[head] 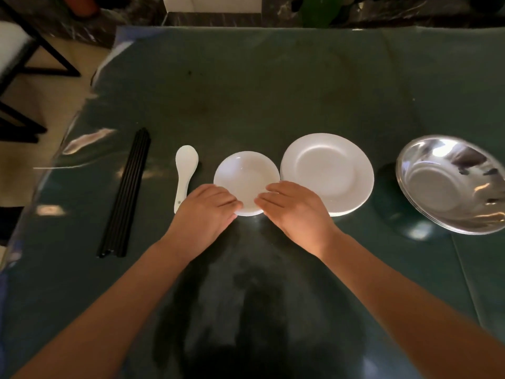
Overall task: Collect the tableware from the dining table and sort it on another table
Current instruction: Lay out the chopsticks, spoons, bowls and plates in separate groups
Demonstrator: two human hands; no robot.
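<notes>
Two hands on one saucer, one spoon, one plate

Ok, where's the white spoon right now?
Head view, left of centre: the white spoon lies between the black chopsticks and the small white dish.

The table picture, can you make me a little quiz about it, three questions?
1. True or false: both hands touch the small white dish.
2. What lies furthest left: A) black chopsticks, B) white spoon, C) steel bowl?
3. Fill in: the white plate sits right of the small ____.

Key: 1 true, left hand and right hand are on its near rim. 2 A. 3 dish.
</notes>
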